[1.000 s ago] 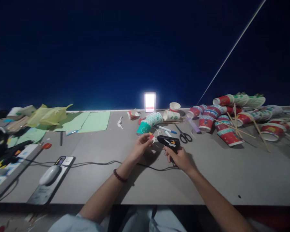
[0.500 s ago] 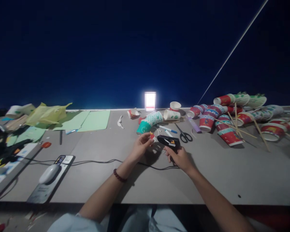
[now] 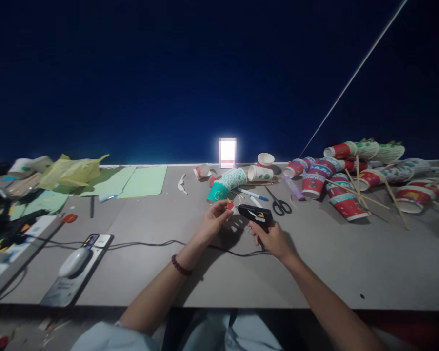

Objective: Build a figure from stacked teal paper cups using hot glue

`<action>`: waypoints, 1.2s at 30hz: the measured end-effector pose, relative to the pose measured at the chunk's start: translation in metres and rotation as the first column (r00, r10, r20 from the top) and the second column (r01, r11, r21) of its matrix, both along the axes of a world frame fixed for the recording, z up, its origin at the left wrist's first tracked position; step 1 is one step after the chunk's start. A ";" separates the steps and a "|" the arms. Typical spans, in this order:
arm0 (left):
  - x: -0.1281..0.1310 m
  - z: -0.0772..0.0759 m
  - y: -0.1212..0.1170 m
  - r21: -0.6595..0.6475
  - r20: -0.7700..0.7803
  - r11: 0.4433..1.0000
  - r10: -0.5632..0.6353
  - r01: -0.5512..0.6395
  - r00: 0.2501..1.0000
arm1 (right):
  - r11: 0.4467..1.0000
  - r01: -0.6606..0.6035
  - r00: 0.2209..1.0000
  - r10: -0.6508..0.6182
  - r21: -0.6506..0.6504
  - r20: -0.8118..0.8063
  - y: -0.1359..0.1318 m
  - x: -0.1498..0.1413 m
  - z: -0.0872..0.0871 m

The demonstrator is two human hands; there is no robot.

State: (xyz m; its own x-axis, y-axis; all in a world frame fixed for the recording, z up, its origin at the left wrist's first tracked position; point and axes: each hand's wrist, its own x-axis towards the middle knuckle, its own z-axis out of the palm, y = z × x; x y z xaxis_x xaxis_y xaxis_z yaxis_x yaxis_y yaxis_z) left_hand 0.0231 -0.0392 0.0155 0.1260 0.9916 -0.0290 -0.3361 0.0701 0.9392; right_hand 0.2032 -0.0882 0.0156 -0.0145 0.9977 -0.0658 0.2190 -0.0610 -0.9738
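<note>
So the left hand (image 3: 216, 218) is pinching a small red-and-white paper piece (image 3: 230, 206) between its fingertips, and the right hand (image 3: 272, 237) is gripping a black glue gun (image 3: 256, 214), fingers wrapping around the handle. The nozzle is pointing left at the paper piece, sitting super close, but I honestly can't tell if the 2 are touching. Both hands are hovering over the grey table (image 3: 332, 273).

Just beyond the left hand, a bent teal-and-white cup chain (image 3: 227, 185) is lying on its side. Past the right hand, black-handled scissors (image 3: 281, 207) are resting near a blue-capped marker (image 3: 253, 194), and farther back 1 white cup (image 3: 260, 173) is lying tipped over in front of another cup (image 3: 265, 159) that's standing with its rim up. A purple tube (image 3: 294, 189) is lying beyond the scissors.

Well off to the right of the right hand, a bunch of patterned cup chains (image 3: 346, 199) is piling up with wooden sticks (image 3: 397, 204). Way left of the left hand, a white oval case (image 3: 73, 263) is sitting on a phone (image 3: 58, 292), next to a power strip (image 3: 22, 258). Farther back on that side, a yellow bag (image 3: 73, 171) is lying beside pale green sheets (image 3: 142, 183). A black cord (image 3: 161, 244) is running under the left forearm.
</note>
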 end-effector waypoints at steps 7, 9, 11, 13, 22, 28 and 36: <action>0.000 0.000 -0.001 0.011 -0.014 1.000 -0.005 0.005 1.000 | 1.000 0.020 1.000 -0.020 0.003 0.007 0.000 -0.001 0.001; 0.000 0.001 -0.001 0.009 -0.013 1.000 -0.002 0.002 1.000 | 1.000 0.019 1.000 -0.019 0.009 0.020 -0.001 -0.002 0.002; 0.000 0.001 -0.001 0.004 -0.012 1.000 0.002 -0.002 1.000 | 1.000 0.017 0.999 -0.017 0.012 0.027 -0.002 -0.001 0.003; -0.001 0.002 -0.001 0.000 -0.013 1.000 0.007 -0.007 1.000 | 1.000 0.016 0.999 -0.016 0.013 0.029 -0.002 -0.001 0.002; 0.000 0.004 -0.002 0.008 -0.018 1.000 0.000 0.001 1.000 | 1.000 0.013 1.000 -0.013 0.015 0.021 -0.002 -0.001 0.003; 0.000 0.003 -0.001 -0.005 -0.007 1.000 0.017 -0.018 1.000 | 1.000 0.002 1.000 -0.002 0.013 0.025 -0.002 -0.001 0.003; 0.000 0.003 -0.001 -0.007 0.007 1.000 0.021 -0.020 1.000 | 1.000 -0.003 1.000 0.003 0.004 0.030 -0.003 -0.002 0.005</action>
State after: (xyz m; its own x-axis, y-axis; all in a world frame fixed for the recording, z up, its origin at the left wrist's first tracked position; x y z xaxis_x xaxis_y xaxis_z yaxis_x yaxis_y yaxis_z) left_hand 0.0229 -0.0406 0.0187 0.1058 0.9938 -0.0353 -0.3438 0.0699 0.9364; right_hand 0.2009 -0.0915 0.0211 -0.0158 0.9980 -0.0617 0.2479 -0.0559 -0.9672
